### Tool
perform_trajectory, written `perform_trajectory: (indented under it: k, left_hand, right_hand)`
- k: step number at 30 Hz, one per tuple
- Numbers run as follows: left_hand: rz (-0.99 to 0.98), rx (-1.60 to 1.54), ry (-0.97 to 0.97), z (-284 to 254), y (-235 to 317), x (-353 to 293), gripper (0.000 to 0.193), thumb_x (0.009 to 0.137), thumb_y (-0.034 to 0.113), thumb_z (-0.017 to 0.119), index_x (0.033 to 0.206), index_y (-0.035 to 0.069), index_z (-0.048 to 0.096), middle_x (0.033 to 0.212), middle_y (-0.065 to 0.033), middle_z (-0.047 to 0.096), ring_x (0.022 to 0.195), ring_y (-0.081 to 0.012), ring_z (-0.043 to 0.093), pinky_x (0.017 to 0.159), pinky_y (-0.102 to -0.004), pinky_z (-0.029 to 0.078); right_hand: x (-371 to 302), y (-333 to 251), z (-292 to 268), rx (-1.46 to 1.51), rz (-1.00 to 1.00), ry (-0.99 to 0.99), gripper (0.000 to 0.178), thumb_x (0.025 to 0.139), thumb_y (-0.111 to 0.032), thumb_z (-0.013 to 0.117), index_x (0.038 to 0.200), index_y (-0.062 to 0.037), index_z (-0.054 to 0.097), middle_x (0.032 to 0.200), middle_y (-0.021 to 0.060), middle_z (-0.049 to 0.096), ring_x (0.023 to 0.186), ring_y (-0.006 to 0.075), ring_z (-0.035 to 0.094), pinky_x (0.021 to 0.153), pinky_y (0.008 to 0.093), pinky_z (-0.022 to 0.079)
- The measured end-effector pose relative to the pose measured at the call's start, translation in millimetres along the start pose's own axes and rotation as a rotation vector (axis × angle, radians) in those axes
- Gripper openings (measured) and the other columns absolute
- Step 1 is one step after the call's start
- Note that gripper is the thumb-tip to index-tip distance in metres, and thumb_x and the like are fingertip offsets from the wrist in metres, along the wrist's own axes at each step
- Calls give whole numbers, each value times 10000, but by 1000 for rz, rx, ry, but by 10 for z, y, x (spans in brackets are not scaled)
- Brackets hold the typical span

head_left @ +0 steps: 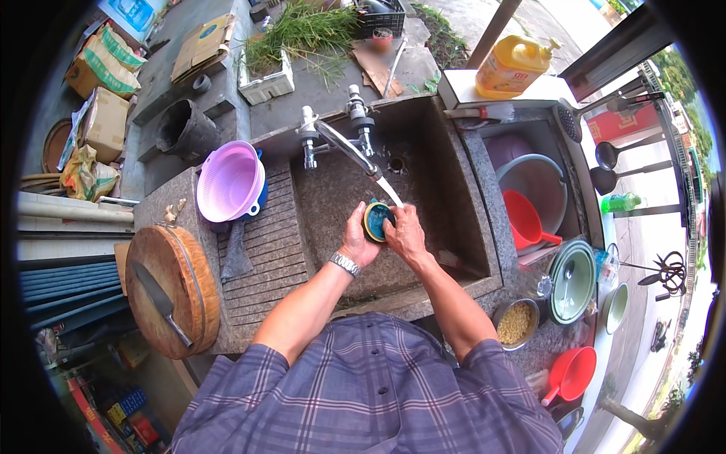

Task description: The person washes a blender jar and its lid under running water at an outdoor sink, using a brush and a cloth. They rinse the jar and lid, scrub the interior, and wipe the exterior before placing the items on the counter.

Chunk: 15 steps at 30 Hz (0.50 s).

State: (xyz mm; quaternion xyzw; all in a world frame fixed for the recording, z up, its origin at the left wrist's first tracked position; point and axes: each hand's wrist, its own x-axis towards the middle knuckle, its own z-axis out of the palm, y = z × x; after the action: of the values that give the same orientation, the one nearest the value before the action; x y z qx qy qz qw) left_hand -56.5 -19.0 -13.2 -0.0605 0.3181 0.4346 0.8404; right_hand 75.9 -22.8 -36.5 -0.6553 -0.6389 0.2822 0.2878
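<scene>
Outdoors, a grey stone sink (pixel 454 174) with a ribbed drainboard (pixel 265 250) took up the middle of the view, and the person in a plaid shirt stood at its near edge with both forearms reaching in. The left hand (pixel 357 238), with a metal watch (pixel 345 264) at the wrist, was curled around a small round teal bowl (pixel 375 220), gripping it on edge over the basin. The right hand (pixel 405 233) was closed against the bowl's other side, fingers bent over its rim. Water (pixel 390 192) from the tap (pixel 344 144) fell right at the bowl and the right hand.

Left of the arms, a round wooden board (pixel 181 295) lay on the counter with a cleaver (pixel 160 301) on it. Right of them sat a steel bowl of grain (pixel 516 324), a green-rimmed lid (pixel 572 281) and a red scoop (pixel 569 374). Farther back, a pink colander (pixel 229 181) leaned on the drainboard, and a second basin held a grey tub (pixel 538 185) and a red dipper (pixel 523 219). Beyond the tap stood a white planter of greens (pixel 266 76), a black pot (pixel 186 129) and a yellow jug (pixel 511 66); ladles (pixel 616 155) hung at the right.
</scene>
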Motion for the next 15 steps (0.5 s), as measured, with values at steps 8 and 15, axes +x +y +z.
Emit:
perform_trajectory:
  k: [8, 15]
  left_hand:
    - [74, -108, -22, -40, -61, 116, 378, 1002, 385, 439, 1088, 67, 625, 1085, -114, 675, 1046, -277, 636, 977, -444, 508]
    - [79, -62, -49, 174, -19, 21, 360, 992, 404, 493, 1047, 74, 627, 1032, -109, 679, 980, -263, 644, 948, -428, 513]
  right_hand:
    - [-268, -166, -94, -139, -393, 134, 231, 882, -151, 640, 1094, -67, 677, 1301, 181, 579, 1250, 367, 510, 1057, 518, 363]
    - [-226, -126, -127, 142, -311, -5, 191, 948, -156, 593, 1061, -35, 687, 1268, 169, 599, 1277, 387, 479, 1067, 477, 384]
